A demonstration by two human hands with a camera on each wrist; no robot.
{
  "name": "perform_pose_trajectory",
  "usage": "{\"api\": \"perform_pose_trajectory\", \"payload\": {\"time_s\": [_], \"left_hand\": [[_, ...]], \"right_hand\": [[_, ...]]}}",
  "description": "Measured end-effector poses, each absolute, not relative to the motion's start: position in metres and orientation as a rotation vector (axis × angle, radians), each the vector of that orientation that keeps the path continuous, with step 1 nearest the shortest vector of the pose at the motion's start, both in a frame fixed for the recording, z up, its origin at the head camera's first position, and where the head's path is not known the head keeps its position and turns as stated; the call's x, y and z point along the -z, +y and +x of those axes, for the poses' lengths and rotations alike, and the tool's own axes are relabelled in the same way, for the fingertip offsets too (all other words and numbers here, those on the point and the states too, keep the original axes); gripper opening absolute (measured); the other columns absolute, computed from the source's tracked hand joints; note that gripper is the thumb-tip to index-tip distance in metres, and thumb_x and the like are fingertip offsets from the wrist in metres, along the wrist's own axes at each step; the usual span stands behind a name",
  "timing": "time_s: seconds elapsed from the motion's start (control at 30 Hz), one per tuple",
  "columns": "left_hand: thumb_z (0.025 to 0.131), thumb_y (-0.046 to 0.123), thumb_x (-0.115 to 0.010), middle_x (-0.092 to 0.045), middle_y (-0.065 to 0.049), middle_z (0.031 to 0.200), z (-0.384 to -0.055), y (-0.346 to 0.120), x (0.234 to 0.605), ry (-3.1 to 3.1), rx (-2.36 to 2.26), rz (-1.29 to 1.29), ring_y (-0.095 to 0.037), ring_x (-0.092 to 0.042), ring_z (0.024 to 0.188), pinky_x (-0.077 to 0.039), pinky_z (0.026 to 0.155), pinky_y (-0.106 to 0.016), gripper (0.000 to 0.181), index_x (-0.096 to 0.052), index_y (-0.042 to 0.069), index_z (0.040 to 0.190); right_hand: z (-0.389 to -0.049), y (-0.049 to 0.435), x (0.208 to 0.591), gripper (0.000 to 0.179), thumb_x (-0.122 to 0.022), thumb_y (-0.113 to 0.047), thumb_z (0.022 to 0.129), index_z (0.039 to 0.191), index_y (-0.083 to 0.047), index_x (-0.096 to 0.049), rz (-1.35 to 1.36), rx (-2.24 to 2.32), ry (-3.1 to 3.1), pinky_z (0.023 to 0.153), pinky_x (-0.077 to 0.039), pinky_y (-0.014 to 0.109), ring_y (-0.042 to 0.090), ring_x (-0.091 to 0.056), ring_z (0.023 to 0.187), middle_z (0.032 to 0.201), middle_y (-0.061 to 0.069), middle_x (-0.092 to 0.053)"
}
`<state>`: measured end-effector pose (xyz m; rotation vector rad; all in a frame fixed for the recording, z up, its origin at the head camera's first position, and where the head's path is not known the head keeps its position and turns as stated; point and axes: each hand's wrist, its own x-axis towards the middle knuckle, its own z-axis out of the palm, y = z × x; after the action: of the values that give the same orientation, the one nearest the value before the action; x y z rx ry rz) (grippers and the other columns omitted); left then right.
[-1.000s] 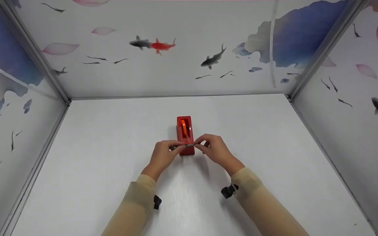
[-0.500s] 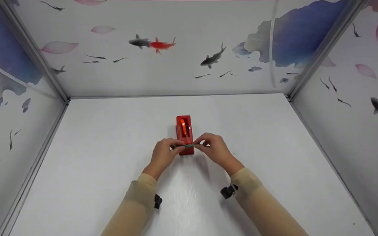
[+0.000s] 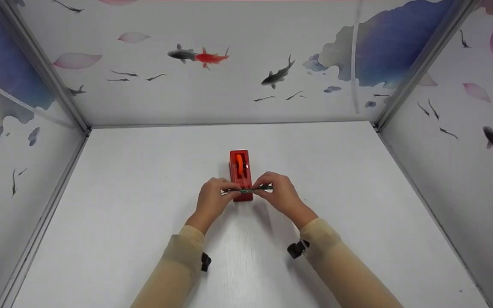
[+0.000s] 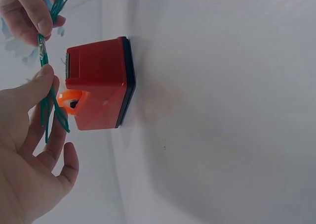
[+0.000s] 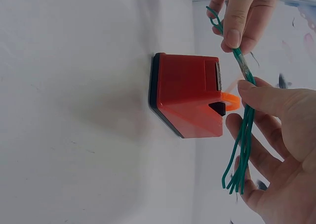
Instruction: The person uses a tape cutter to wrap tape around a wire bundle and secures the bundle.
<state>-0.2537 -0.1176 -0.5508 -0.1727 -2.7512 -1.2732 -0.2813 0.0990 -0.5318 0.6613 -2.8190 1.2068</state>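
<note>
A red tape dispenser [image 3: 241, 173] with an orange roll core [image 4: 71, 101] stands on the white table [image 3: 144, 205]. Just above its near end, both hands hold a bundle of thin green strands [image 3: 250, 188] stretched level between them. My left hand [image 3: 233, 192] pinches one end with thumb and forefinger [image 4: 43, 71], and loose strand ends [image 4: 52, 117] hang past its palm. My right hand [image 3: 261, 189] pinches the other end [image 5: 245, 88]. Between the two pinches the strands [image 5: 241, 61] look greyish and shiny. The bundle lies close to the dispenser's toothed cutter [image 5: 217, 76].
Panels printed with fish and petals wall in the table on the left [image 3: 11, 141], back [image 3: 229, 64] and right [image 3: 464, 128]. Both forearms wear tan sleeves with black wrist straps [image 3: 296, 249].
Both hands have stayed over the dispenser's near end. The green bundle now shows longer and straighter, reaching past the right fingers.
</note>
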Motion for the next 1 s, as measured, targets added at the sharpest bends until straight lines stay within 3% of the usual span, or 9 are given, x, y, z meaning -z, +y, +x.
{"api": "perform_pose_trajectory", "payload": {"time_s": [0.17, 0.4, 0.5, 0.63, 0.8, 1.0], "left_hand": [[0.087, 0.017, -0.084, -0.074, 0.004, 0.096, -0.2538, -0.1179, 0.5497, -2.731, 1.262, -0.177, -0.017, -0.059, 0.095, -0.053, 0.086, -0.035, 0.019, -0.084, 0.026, 0.103], [0.086, 0.017, -0.085, -0.074, 0.003, 0.096, -0.2528, -0.1188, 0.5505, -2.695, 1.196, -0.214, -0.017, -0.059, 0.093, -0.052, 0.084, -0.034, 0.020, -0.084, 0.026, 0.104], [0.085, 0.017, -0.085, -0.074, 0.004, 0.096, -0.2520, -0.1190, 0.5511, -2.680, 1.161, -0.227, -0.017, -0.060, 0.094, -0.052, 0.084, -0.035, 0.020, -0.084, 0.025, 0.104], [0.084, 0.017, -0.086, -0.075, 0.006, 0.097, -0.2516, -0.1193, 0.5525, -2.659, 1.133, -0.224, -0.017, -0.060, 0.095, -0.051, 0.084, -0.035, 0.020, -0.085, 0.026, 0.102], [0.084, 0.018, -0.087, -0.075, 0.008, 0.097, -0.2486, -0.1181, 0.5571, -2.677, 1.151, -0.180, -0.015, -0.059, 0.094, -0.051, 0.084, -0.034, 0.020, -0.084, 0.027, 0.101], [0.084, 0.021, -0.088, -0.076, 0.009, 0.097, -0.2509, -0.1162, 0.5561, -2.642, 1.145, -0.168, -0.015, -0.061, 0.095, -0.046, 0.094, -0.043, 0.017, -0.083, 0.027, 0.099]], "right_hand": [[-0.2823, 0.0986, 0.5311, 0.018, -0.083, -0.009, 0.087, 0.100, -0.021, -0.080, 0.652, -1.236, -2.827, 0.096, -0.059, 0.039, 0.014, -0.069, 0.096, 0.099, -0.006, -0.073], [-0.2857, 0.1016, 0.5326, 0.024, -0.079, -0.016, 0.092, 0.115, -0.016, -0.074, 0.775, -1.164, -2.880, 0.104, -0.054, 0.041, 0.016, -0.071, 0.103, 0.109, -0.003, -0.074], [-0.2856, 0.1012, 0.5329, 0.018, -0.077, -0.022, 0.095, 0.113, -0.019, -0.076, 0.834, -1.016, -2.926, 0.111, -0.042, 0.046, 0.016, -0.069, 0.103, 0.106, -0.006, -0.075], [-0.2855, 0.0985, 0.5318, 0.015, -0.073, -0.027, 0.097, 0.108, -0.021, -0.080, 0.872, -0.888, -2.970, 0.108, -0.030, 0.054, 0.017, -0.065, 0.100, 0.098, -0.010, -0.076], [-0.2826, 0.0963, 0.5334, 0.013, -0.073, -0.026, 0.098, 0.105, -0.020, -0.081, 0.870, -0.830, -2.995, 0.107, -0.028, 0.055, 0.020, -0.064, 0.098, 0.094, -0.009, -0.077], [-0.2848, 0.0949, 0.5342, 0.010, -0.077, -0.024, 0.095, 0.102, -0.021, -0.082, 0.837, -0.763, -2.957, 0.106, -0.031, 0.055, 0.021, -0.070, 0.097, 0.093, -0.007, -0.078]]}}
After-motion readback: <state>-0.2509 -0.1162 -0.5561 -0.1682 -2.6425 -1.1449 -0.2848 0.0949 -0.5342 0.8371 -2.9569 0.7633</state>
